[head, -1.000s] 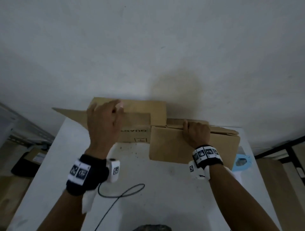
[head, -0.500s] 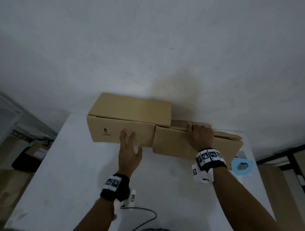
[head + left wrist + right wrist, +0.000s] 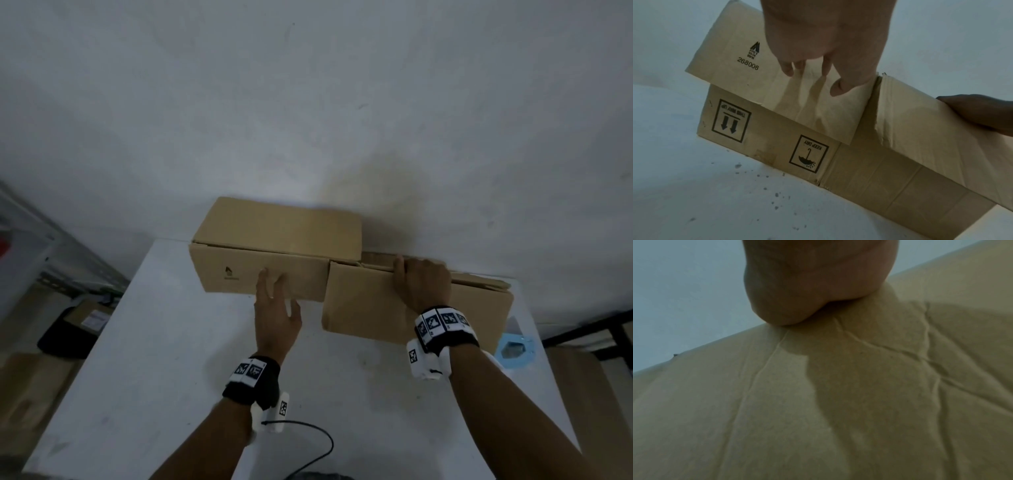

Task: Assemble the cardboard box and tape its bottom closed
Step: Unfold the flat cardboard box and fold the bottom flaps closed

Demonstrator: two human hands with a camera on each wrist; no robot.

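Lying lengthwise left-right, cardboard box (image 3: 274, 260) rests upside-down.

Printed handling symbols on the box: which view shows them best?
Left wrist: the arrows symbol and umbrella symbol on the cardboard box are sharp. Head shows only a tiny blurred mark; right wrist, bare cardboard.

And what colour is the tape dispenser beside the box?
Light blue tape dispenser, seen best in the head view.
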